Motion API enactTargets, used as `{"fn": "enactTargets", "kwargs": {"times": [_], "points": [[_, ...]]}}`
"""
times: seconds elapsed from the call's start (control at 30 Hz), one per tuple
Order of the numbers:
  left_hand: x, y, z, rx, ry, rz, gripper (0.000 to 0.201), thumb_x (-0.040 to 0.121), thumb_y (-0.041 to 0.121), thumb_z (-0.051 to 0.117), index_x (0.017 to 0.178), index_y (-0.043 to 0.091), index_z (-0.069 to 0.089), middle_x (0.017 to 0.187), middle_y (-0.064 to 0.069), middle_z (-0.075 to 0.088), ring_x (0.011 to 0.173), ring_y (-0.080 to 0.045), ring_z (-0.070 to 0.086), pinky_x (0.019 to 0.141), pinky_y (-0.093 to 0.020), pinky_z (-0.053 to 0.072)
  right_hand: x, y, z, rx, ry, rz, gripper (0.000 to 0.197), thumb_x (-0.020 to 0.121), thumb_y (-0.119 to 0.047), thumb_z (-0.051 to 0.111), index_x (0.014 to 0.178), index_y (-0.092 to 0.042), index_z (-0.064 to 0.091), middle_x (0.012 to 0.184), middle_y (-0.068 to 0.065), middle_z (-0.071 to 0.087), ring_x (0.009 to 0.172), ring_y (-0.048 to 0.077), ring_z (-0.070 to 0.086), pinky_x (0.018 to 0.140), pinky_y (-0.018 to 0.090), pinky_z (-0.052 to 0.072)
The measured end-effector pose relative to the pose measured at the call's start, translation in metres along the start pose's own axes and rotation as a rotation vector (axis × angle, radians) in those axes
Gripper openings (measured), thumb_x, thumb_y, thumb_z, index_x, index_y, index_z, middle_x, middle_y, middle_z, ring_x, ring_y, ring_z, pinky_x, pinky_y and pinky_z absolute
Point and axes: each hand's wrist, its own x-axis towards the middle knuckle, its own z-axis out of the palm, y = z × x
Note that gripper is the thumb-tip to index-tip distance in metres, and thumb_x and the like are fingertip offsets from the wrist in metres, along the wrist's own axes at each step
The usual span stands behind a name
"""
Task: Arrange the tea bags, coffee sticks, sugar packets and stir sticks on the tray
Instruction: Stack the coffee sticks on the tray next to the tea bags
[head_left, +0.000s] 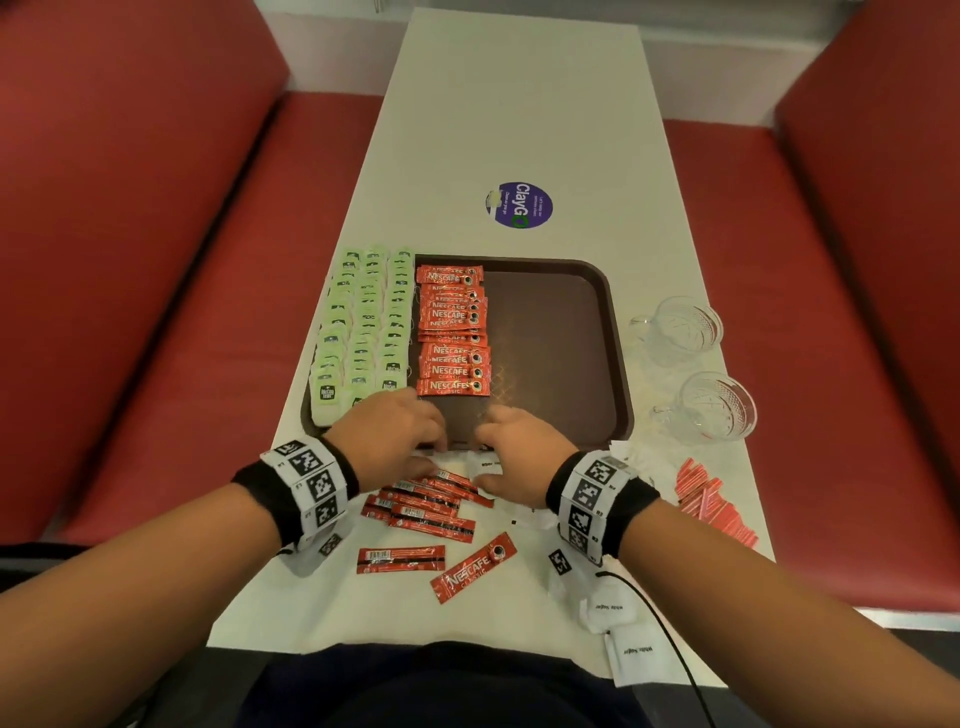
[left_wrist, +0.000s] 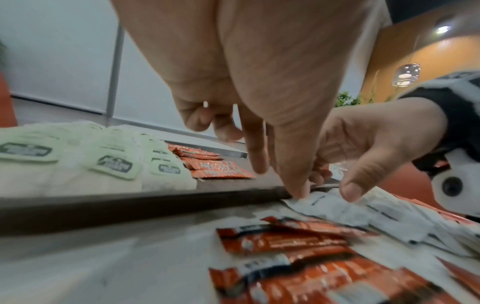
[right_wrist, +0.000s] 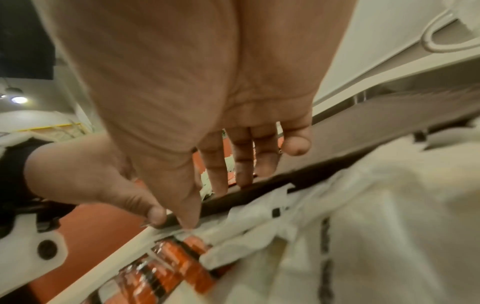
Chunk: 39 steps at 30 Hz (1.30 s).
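A: Where do the white paper sugar packets (head_left: 485, 464) lie?

B: On the white tabletop (head_left: 519, 114), against the near rim of the dark brown plastic tray (head_left: 561, 332). Both hands cover them, so their number cannot be told; two more lie by the near edge.

A: The grip of each hand?

B: Left hand (head_left: 392, 441): thumb tip touches a packet, fingers straight. Right hand (head_left: 524, 452): fingers straight over the rim. Neither plainly holds anything.

A: The counts?

B: Three columns of pale green tea bags (head_left: 363, 327) and one column of red coffee sticks (head_left: 454, 332) on the tray, too overlapped to count. Two clear glass cups (head_left: 696, 364). Red stir sticks (head_left: 714, 506), a blurred heap.
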Motion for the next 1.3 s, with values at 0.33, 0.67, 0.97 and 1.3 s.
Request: {"fn": "enactTargets", "kwargs": {"times": [0.33,0.67,0.97,1.3], "points": [[-0.012,0.02,0.016,0.161,-0.114,-0.028,0.03,0.095,0.045,0.051,0.108,0.025,0.07,0.099,0.003,0.068,0.095,-0.021,0.058,0.081,-0.038,0.049,0.001,-0.034,0.019,-0.131,-0.037,-0.029,0.032,0.087,-0.041,0.067,0.106,-0.015,0.067,0.101,0.005,0.059,0.092,0.024,0.06,0.078,0.04,0.055],[-0.027,0.009,0.009,-0.079,0.007,-0.224,0.025,0.092,0.049,0.06,0.109,0.031,0.066,0.099,0.008,0.068,0.094,-0.016,0.062,0.079,-0.034,0.051,0.006,-0.029,0.007,-0.022,0.016,0.044,0.017,0.102,-0.019,0.041,0.096,-0.019,0.057,0.084,0.006,0.065,0.075,0.026,0.062,0.069,0.038,0.054],[-0.021,0.014,0.017,0.066,-0.14,-0.216,0.028,0.092,0.034,0.064,0.119,0.027,0.063,0.114,0.002,0.065,0.105,-0.021,0.061,0.086,-0.035,0.051,-0.003,-0.021,-0.004,0.15,-0.039,0.129,0.011,0.099,-0.009,0.039,0.104,-0.019,0.038,0.081,0.007,0.058,0.069,0.023,0.057,0.058,0.036,0.047],[-0.019,0.011,0.01,-0.067,-0.137,-0.134,0.016,0.092,0.031,0.064,0.105,0.023,0.067,0.093,0.007,0.057,0.087,-0.013,0.053,0.077,-0.025,0.042,-0.001,-0.017,-0.002,0.317,0.023,0.107,0.012,0.105,-0.027,0.039,0.108,-0.015,0.039,0.088,0.009,0.061,0.076,0.025,0.059,0.073,0.045,0.052]]}}
